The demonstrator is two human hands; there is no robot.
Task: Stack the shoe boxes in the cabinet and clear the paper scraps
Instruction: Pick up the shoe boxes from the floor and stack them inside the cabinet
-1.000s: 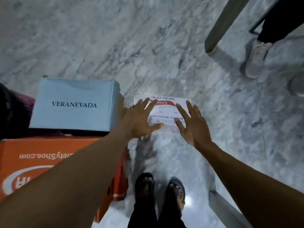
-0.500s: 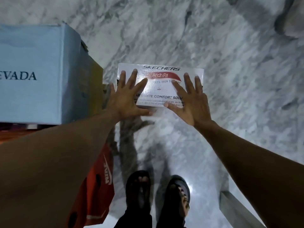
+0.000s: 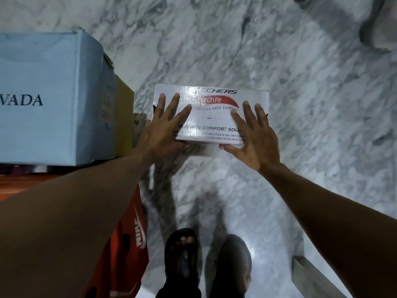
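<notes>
A white Skechers shoe box lies on the marble floor in front of my feet. My left hand rests on the left part of its lid, fingers spread, with the thumb at the near edge. On the right part lies my right hand, its thumb hooked along the same near edge. Both hands press on the box. To the left a light blue shoe box sits on top of an orange Nike shoe box. No cabinet or paper scraps show.
A brown box stands behind the blue one, close to the white box's left end. My sandalled feet are below the box. A metal bar crosses the bottom right corner. A shoe lies at the top right.
My hands went from hovering above the white box to lying on its lid with thumbs at the near edge. The view dropped closer to the box and the stack.
</notes>
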